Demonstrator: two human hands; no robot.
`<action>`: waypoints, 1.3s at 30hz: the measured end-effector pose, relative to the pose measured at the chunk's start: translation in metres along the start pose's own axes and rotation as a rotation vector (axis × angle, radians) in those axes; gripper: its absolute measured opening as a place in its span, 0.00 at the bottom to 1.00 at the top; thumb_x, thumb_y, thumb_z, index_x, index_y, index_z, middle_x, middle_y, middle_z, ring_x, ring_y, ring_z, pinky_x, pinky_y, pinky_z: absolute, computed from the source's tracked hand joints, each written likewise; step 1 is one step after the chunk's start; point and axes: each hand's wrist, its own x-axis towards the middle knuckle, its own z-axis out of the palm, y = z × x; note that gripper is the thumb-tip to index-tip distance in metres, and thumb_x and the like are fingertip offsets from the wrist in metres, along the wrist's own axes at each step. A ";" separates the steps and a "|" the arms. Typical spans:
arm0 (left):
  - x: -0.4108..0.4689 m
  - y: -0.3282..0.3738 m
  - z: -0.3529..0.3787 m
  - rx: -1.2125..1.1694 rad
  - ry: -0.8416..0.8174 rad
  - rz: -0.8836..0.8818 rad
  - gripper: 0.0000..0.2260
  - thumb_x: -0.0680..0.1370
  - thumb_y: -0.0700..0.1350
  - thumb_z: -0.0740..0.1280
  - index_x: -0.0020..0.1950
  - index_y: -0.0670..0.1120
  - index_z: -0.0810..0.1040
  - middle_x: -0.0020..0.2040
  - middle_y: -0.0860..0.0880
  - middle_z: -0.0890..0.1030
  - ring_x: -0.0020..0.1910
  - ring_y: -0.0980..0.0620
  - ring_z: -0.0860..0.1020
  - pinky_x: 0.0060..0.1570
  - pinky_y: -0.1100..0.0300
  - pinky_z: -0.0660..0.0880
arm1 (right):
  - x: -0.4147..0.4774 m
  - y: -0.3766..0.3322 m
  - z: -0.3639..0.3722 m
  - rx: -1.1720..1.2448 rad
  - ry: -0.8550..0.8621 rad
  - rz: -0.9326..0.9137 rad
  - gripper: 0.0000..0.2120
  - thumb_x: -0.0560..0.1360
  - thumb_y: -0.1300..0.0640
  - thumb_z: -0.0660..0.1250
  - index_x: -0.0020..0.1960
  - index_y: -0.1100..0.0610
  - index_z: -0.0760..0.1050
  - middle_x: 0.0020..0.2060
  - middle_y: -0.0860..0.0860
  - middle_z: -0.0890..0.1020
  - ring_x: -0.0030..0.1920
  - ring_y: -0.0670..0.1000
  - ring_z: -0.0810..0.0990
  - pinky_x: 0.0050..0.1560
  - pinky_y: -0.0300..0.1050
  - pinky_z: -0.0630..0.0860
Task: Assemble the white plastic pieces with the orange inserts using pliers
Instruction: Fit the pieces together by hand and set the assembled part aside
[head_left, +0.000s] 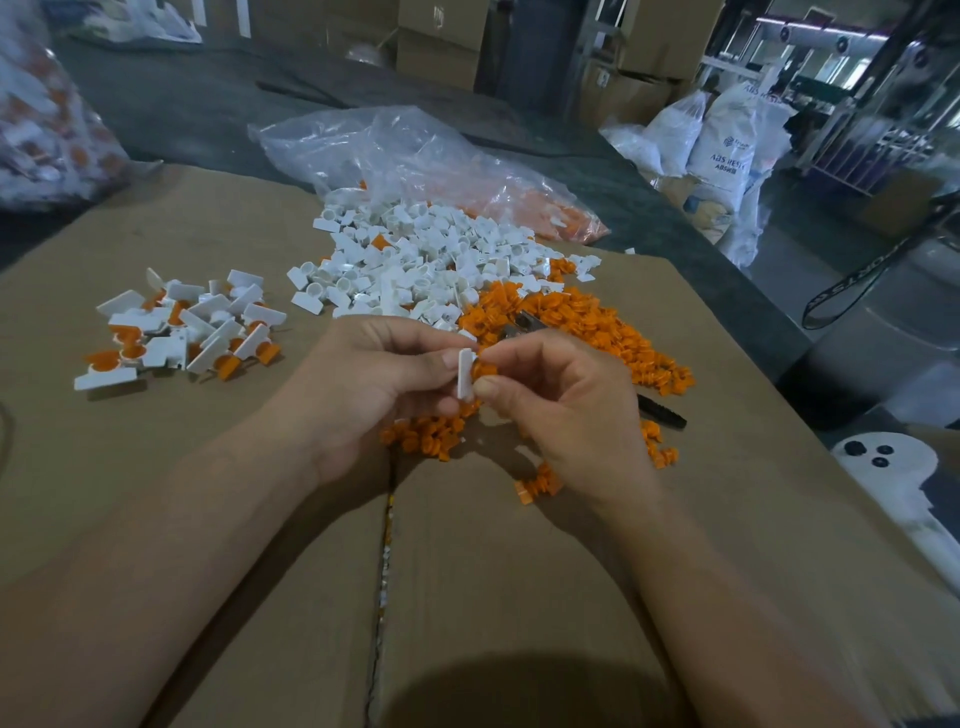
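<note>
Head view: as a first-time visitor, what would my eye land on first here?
The bright heap of orange inserts at the centre right of the cardboard top jumps out, with the pile of white pieces just behind it. In front, the left hand pinches one white piece and the right hand holds an orange insert against it. A smaller heap of joined white-and-orange parts lies at the left.
</note>
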 end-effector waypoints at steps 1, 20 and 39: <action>0.000 0.000 0.000 -0.026 -0.009 -0.012 0.06 0.61 0.40 0.68 0.33 0.44 0.84 0.30 0.46 0.82 0.28 0.55 0.79 0.27 0.67 0.75 | 0.000 0.000 0.000 0.033 0.010 -0.006 0.13 0.68 0.65 0.71 0.44 0.47 0.77 0.38 0.45 0.81 0.37 0.45 0.80 0.38 0.36 0.77; 0.000 -0.003 0.001 -0.050 0.016 -0.034 0.02 0.58 0.41 0.71 0.28 0.46 0.81 0.29 0.48 0.80 0.26 0.56 0.78 0.25 0.68 0.73 | 0.003 -0.001 -0.002 0.229 -0.077 0.164 0.16 0.61 0.59 0.73 0.47 0.50 0.77 0.39 0.46 0.81 0.39 0.44 0.81 0.42 0.36 0.78; -0.006 0.005 0.002 0.268 -0.010 0.085 0.05 0.68 0.31 0.70 0.34 0.39 0.78 0.26 0.46 0.80 0.25 0.54 0.79 0.27 0.66 0.76 | 0.004 0.005 -0.004 0.203 -0.129 0.179 0.17 0.58 0.53 0.74 0.45 0.49 0.76 0.36 0.43 0.82 0.38 0.43 0.81 0.41 0.37 0.78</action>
